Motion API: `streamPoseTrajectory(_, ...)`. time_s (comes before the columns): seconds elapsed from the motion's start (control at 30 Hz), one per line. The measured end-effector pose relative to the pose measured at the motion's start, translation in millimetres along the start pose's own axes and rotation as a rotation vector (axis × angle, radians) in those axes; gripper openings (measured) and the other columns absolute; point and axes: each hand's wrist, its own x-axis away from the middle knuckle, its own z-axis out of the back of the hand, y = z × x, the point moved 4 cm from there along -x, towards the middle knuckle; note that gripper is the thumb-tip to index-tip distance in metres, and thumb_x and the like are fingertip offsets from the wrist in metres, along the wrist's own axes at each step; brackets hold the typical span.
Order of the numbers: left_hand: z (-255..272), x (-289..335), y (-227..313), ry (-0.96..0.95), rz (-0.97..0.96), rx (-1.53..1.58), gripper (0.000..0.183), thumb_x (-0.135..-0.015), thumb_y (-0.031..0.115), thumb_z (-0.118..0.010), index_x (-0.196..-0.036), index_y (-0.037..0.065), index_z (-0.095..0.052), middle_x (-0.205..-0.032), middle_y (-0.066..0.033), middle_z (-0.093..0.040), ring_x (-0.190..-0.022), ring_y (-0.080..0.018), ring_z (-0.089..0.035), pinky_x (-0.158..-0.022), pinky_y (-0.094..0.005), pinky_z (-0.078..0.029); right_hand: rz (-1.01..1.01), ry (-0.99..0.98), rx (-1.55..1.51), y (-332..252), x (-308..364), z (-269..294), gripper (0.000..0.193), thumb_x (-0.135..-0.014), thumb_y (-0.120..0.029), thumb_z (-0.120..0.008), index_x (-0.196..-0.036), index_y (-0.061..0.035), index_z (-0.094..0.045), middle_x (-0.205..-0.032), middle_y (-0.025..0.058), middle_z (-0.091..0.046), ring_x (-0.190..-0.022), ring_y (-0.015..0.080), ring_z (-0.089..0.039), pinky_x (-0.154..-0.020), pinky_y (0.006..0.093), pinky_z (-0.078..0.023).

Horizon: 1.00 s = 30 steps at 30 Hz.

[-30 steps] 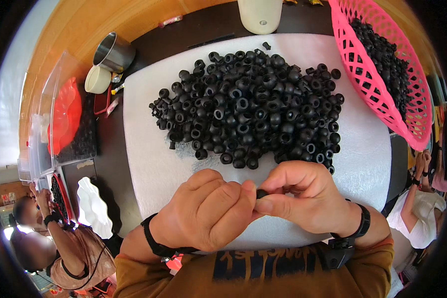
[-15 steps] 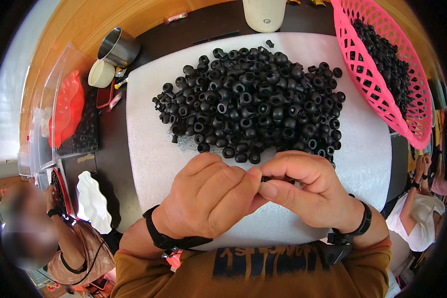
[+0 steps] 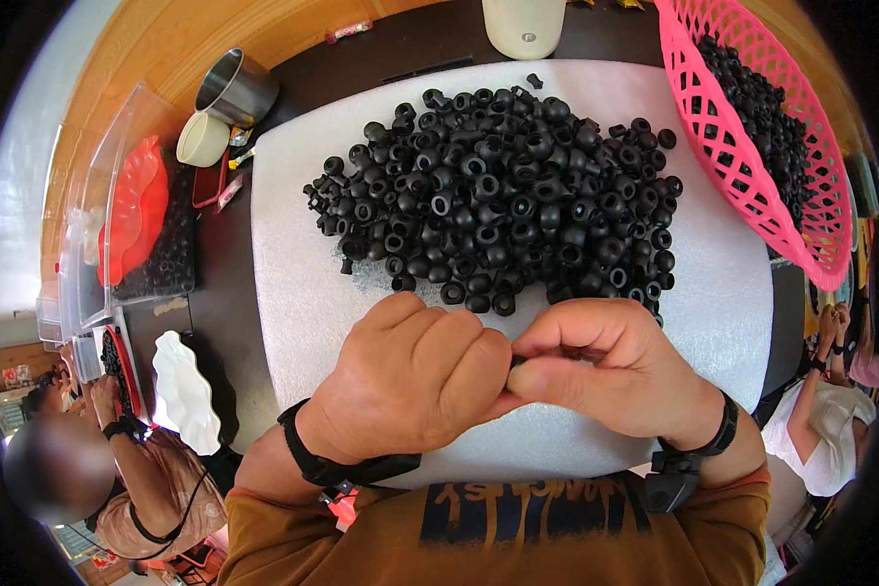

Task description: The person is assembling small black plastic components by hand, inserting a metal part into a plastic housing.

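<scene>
Right hand (image 3: 606, 366): grip closed on small black piece (image 3: 516, 360), mostly hidden. Left hand (image 3: 415, 376) curls alongside, its hold unclear. Bead pile (image 3: 503, 200) beyond.

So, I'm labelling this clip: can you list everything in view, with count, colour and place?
Pieces: many, black, heaped on mat
Mat: one, white, on table
Table: one, dark, under mat
Basket: one, pink, upper right, holding pieces
Pot: one, cream, top
Steel cup: one, silver, upper left
Small cup: one, cream, beside steel cup
Packets: several, pink or yellow, on table
Clear box: one, transparent, left
Red dish: one, red, left
White dish: one, white, left
Co-workers: at least two, tan and white tops, edges
Shirt: one, brown, bottom
Wristbands: two, black, wrists
Left hand: one, bare, lower centre
Right hand: one, bare, pinching dark piece
</scene>
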Motion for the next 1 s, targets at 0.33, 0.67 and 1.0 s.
streamPoseTrajectory(0.33,-1,0,-3,-0.027,0.045,0.055,0.029,-0.073,0.029,-0.069,-0.074,0.007,-0.050,-0.063,-0.0024,-0.039,-0.049,-0.0158,-0.042,-0.045,-0.0280,-0.035,-0.082,0.001,-0.117,3,0,3,0.016,-0.092,-0.012,-0.058,-0.094,0.0010,-0.066,-0.075,-0.0007,-0.060,-0.070,0.0032,-0.051,-0.061,0.0189,-0.042)
streamPoseTrajectory(0.67,-1,-1,-2,0.008,0.062,0.104,0.028,-0.073,0.025,-0.071,-0.081,0.004,-0.055,-0.063,-0.0035,-0.044,-0.049,-0.0173,-0.045,-0.045,-0.0286,-0.036,-0.007,0.019,-0.092,-1,1,3,0.014,-0.090,-0.011,-0.060,-0.093,0.0011,-0.066,-0.075,0.0005,-0.061,-0.070,0.0039,-0.052,-0.060,0.0193,-0.042)
streamPoseTrajectory(1.0,6,-4,-15,-0.005,0.222,0.701,0.015,-0.073,0.000,-0.060,-0.087,-0.001,-0.057,-0.066,-0.0083,-0.053,-0.053,-0.0261,-0.051,-0.047,-0.0348,-0.039,-0.053,-0.015,-0.203,0,3,4,0.017,-0.091,-0.013,-0.060,-0.097,0.0023,-0.063,-0.077,-0.0018,-0.058,-0.071,0.0030,-0.050,-0.061,0.0183,-0.041)
